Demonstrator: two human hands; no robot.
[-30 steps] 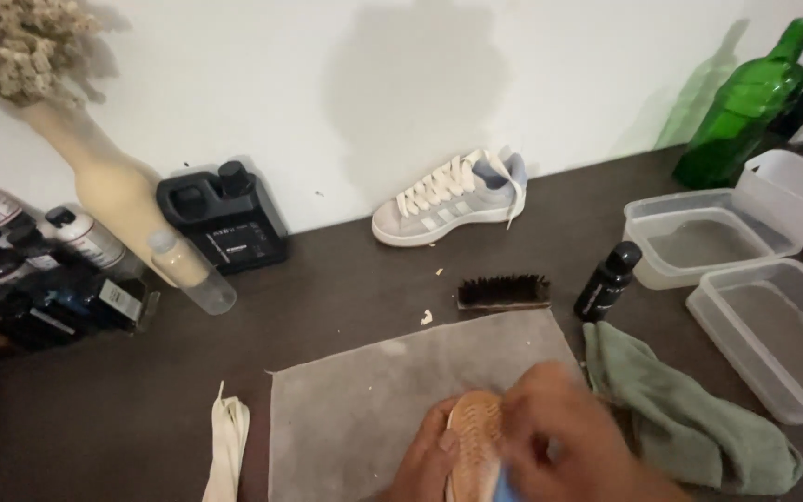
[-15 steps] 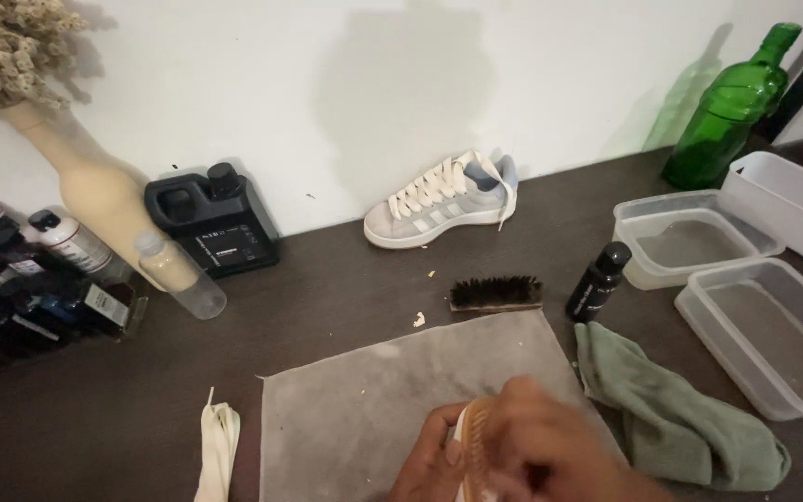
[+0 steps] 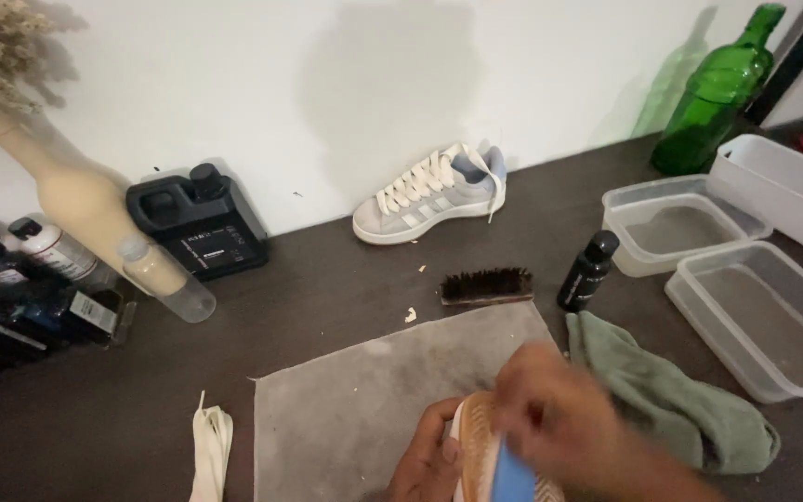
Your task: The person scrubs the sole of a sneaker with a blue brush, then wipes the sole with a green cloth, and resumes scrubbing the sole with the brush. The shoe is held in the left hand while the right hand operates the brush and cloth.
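The left hand (image 3: 431,457) has its grip closed around a sneaker (image 3: 478,446) held sole-up over a grey towel (image 3: 355,409) at the near edge of the tabletop (image 3: 327,279). The right hand (image 3: 564,423), blurred, presses a blue object (image 3: 511,476) to the sole; its grip cannot be told. Hard pressure could twist the sneaker loose, or an elbow could tip the small black bottle (image 3: 587,271) beside the green cloth (image 3: 671,400).

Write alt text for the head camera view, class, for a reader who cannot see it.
Two hands work on a shoe turned sole up over a grey mat: the left hand grips its side, the blurred right hand is on top. Beyond lie a green cloth, a brush, a small black bottle and a grey sneaker by the wall.
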